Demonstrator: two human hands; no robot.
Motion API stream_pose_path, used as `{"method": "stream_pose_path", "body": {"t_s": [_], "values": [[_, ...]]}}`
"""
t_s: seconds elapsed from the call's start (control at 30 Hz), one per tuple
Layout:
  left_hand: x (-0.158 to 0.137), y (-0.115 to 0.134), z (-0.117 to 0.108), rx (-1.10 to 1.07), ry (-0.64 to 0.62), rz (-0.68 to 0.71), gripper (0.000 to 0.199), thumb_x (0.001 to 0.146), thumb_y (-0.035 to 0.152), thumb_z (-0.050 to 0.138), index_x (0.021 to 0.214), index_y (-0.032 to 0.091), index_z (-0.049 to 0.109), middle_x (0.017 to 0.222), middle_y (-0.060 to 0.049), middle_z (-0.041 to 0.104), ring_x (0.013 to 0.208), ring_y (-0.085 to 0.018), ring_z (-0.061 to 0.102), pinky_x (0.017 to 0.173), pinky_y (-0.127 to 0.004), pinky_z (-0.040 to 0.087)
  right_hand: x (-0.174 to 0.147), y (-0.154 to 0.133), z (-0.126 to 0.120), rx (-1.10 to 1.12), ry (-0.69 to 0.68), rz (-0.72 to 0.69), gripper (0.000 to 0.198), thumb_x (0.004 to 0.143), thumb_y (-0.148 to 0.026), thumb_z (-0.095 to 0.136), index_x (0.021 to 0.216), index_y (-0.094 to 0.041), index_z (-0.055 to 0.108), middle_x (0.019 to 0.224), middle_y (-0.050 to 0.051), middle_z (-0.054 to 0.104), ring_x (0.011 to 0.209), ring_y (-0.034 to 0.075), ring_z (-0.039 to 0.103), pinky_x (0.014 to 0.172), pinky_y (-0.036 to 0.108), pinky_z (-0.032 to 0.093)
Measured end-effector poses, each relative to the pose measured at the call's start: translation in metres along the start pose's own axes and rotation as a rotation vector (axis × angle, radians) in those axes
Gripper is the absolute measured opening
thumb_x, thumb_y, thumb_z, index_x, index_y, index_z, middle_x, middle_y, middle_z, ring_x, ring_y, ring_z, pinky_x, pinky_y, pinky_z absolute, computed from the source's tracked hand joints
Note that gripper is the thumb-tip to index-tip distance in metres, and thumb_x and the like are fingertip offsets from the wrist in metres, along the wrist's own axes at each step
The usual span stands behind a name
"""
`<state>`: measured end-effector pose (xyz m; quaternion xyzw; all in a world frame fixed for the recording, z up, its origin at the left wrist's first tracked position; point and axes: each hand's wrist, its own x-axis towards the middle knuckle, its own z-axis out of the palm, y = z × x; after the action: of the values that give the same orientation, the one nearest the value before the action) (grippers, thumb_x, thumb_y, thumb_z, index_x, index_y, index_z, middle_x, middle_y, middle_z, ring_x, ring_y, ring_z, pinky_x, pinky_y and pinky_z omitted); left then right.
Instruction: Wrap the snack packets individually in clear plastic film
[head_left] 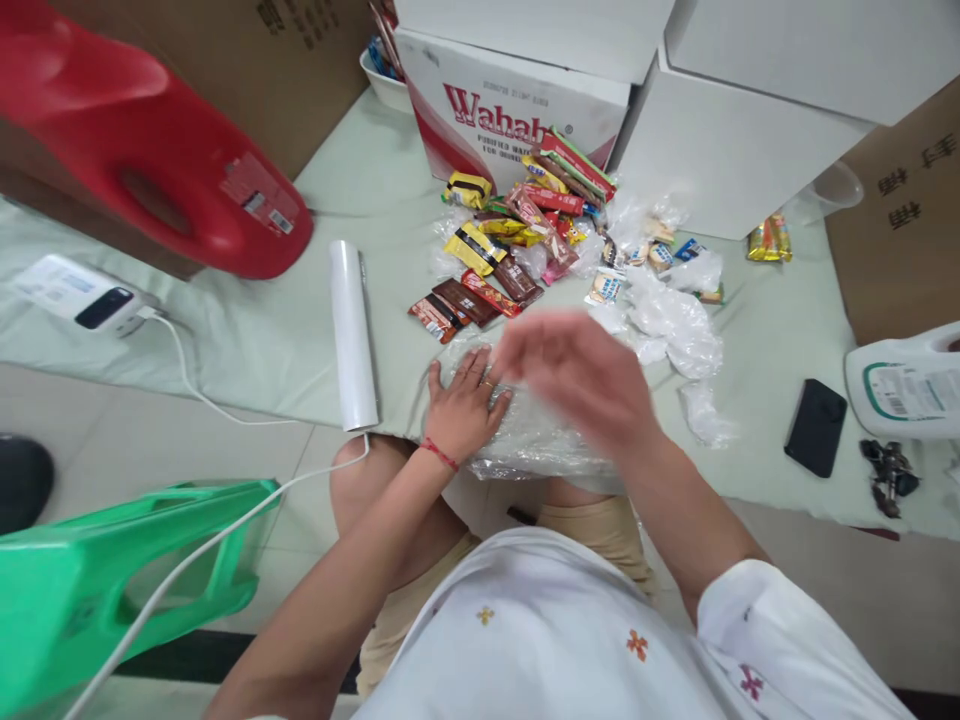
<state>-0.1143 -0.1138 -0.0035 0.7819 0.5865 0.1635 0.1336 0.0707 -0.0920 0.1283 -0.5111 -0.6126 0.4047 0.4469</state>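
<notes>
My left hand (466, 408) lies flat with fingers spread on a clear plastic bag (536, 440) at the table's front edge. Above the same bag is my right hand (574, 365), smeared by motion, so its fingers do not show clearly. Just beyond both hands sits a pile of wrapped snacks: brown packets (465, 302), a yellow packet (476, 248) and a red and green wrapper (574, 165) among them. Crumpled clear plastic (679, 320) and small round snack packs (606, 286) lie to the right of the pile.
A white roll (351, 335) lies left of my hands, near a white power bank (90, 295) with a cable. A red jug (247, 210) stands behind. White boxes (757, 130) close off the back. At right are a phone (816, 428), keys (889, 475) and a white bottle (907, 385).
</notes>
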Motion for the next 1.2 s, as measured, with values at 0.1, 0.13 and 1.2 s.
{"method": "stream_pose_path", "body": {"t_s": [0.1,0.13,1.2], "values": [[-0.001,0.001,-0.002,0.032,-0.007,0.002,0.054,0.104,0.043,0.044,0.156,0.029,0.045,0.167,-0.013,0.038,0.153,-0.033,0.037,0.125,-0.07,0.0,0.07,0.053,0.016,-0.491,-0.015,0.05,0.036,0.098,-0.04,0.054,0.123,-0.018,0.066,0.127,0.015,0.066,0.111,0.028,0.066,0.097,0.041,0.054],[0.0,0.002,-0.002,0.043,-0.011,0.0,0.054,0.105,0.043,0.043,0.157,0.029,0.044,0.167,-0.013,0.038,0.154,-0.032,0.037,0.125,-0.07,0.001,0.089,0.07,0.023,-0.667,-0.018,0.086,0.041,0.097,-0.035,0.054,0.132,-0.014,0.061,0.139,0.019,0.059,0.116,0.031,0.064,0.098,0.042,0.052],[-0.002,0.002,-0.004,0.064,-0.008,-0.018,0.053,0.105,0.045,0.04,0.154,0.028,0.048,0.166,-0.01,0.04,0.154,-0.029,0.036,0.128,-0.065,0.006,0.103,0.111,0.018,-0.414,-0.144,0.264,0.034,0.082,-0.039,0.067,0.101,-0.012,0.073,0.081,0.005,0.071,0.071,0.019,0.062,0.065,0.027,0.046]]}}
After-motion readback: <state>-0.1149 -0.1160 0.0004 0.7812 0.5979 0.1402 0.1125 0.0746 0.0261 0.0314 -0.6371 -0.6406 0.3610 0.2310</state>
